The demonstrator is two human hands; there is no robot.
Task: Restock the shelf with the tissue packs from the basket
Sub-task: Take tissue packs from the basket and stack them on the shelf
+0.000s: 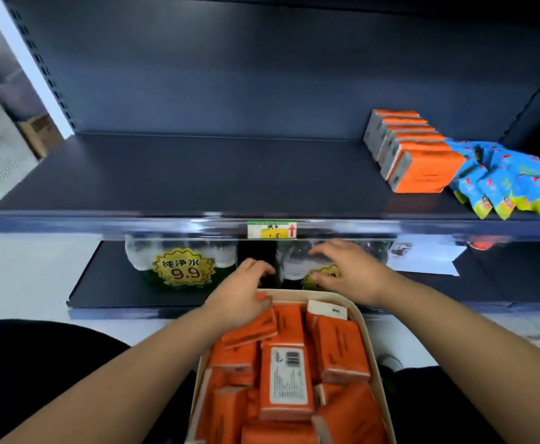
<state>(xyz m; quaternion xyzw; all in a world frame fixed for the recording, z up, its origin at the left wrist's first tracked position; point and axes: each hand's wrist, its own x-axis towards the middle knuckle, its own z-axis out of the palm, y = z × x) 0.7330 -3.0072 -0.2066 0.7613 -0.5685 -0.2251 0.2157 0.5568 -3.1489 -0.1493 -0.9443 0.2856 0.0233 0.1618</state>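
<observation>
A cream basket [369, 347] sits low in the middle, filled with several orange tissue packs [286, 384] lying loosely. On the dark upper shelf [182, 174], at the right, a row of the same orange tissue packs [417, 153] stands on edge. My left hand [241, 298] hovers at the basket's far left corner, fingers loosely curled and holding nothing, thumb close to a pack's corner. My right hand [350, 272] hovers just beyond the basket's far rim, fingers spread and loosely bent, holding nothing.
Blue snack packets [512, 184] are heaped right of the orange row. A price tag [271, 230] sits on the shelf's front edge. Shrink-wrapped water bottles [182, 267] with yellow 9.9 stickers stand on the lower shelf behind my hands. A white upright borders the shelf's left.
</observation>
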